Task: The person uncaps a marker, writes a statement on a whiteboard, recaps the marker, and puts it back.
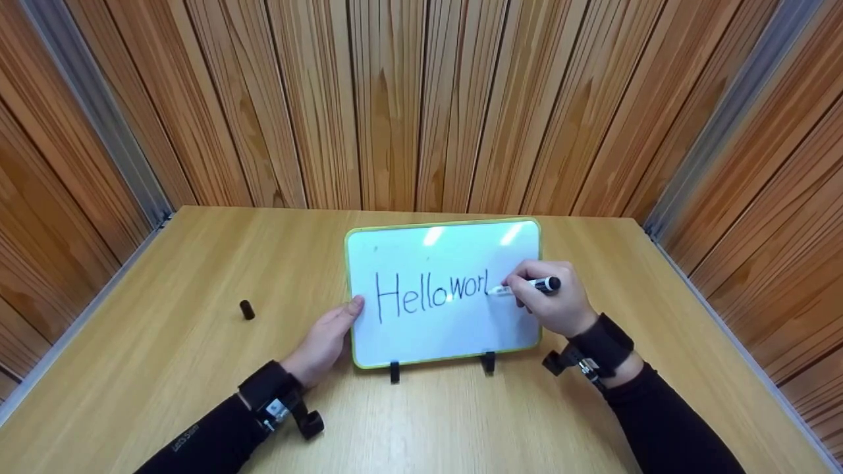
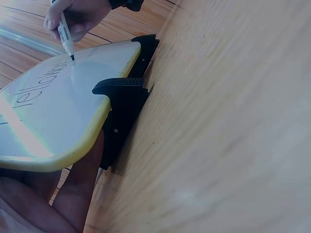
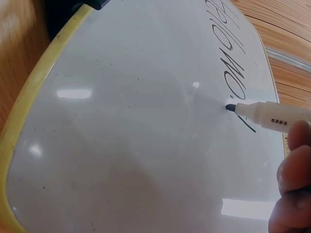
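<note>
Marker (image 1: 538, 285) is pinched in right hand (image 1: 552, 297), barrel partly covered | whiteboard (image 1: 428, 339) is propped on black supports (image 1: 395, 372) on desk (image 1: 164, 375), edge gripped by left hand (image 1: 323, 341), itself partly hidden behind

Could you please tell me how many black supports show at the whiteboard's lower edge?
2: the left support, nearer the left hand, and the right support, nearer the right hand. Others behind the whiteboard could be hidden.

Handwriting (image 1: 431, 293) on the whiteboard (image 1: 421, 339)
"Hello worl" — 1 line, starting near its left edge; left sleeve (image 1: 217, 431) — "Let's", remainder unclear.
</note>
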A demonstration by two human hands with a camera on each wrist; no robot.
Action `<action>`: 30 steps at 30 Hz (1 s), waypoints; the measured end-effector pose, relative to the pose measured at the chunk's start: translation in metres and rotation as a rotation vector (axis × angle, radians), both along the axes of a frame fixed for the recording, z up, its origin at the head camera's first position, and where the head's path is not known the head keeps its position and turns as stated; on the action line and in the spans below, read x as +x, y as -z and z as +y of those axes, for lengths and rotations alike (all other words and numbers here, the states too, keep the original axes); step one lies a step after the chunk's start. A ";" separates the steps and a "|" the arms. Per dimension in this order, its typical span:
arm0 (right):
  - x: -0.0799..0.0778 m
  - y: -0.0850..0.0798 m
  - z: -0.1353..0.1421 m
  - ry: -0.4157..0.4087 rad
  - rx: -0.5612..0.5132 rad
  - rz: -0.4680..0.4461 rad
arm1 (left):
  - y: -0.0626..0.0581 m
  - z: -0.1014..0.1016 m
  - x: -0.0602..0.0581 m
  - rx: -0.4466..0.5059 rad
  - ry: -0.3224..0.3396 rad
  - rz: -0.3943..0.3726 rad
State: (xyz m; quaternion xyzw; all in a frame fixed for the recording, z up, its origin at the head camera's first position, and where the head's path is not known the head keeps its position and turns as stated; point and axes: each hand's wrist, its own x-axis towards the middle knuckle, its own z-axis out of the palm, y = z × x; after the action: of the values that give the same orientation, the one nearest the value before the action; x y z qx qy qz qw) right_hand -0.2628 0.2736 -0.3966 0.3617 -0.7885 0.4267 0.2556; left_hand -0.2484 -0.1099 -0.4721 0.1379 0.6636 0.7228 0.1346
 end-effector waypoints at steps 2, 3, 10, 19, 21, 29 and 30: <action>0.000 0.000 0.000 0.003 0.001 0.004 | 0.000 0.000 0.000 -0.002 0.001 -0.001; 0.000 0.000 0.000 0.003 0.002 0.006 | -0.001 0.000 0.000 -0.004 0.002 -0.001; 0.001 -0.003 -0.001 -0.015 -0.005 0.006 | -0.001 0.000 0.000 -0.015 -0.001 0.004; 0.002 -0.005 0.004 0.008 -0.031 0.032 | -0.001 -0.001 0.000 -0.007 0.009 0.005; 0.002 -0.006 0.005 0.013 -0.038 0.036 | -0.001 -0.001 0.000 -0.005 0.013 0.008; 0.002 -0.007 0.006 0.046 -0.052 0.048 | -0.001 0.000 0.000 -0.002 0.003 0.007; 0.002 -0.007 0.006 0.049 -0.054 0.053 | -0.001 0.000 0.000 -0.004 0.000 0.006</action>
State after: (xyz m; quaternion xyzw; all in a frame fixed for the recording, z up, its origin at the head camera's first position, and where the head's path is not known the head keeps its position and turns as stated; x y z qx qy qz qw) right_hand -0.2610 0.2800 -0.3895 0.3465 -0.7782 0.4318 0.2966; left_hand -0.2479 -0.1102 -0.4710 0.1400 0.6654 0.7212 0.1328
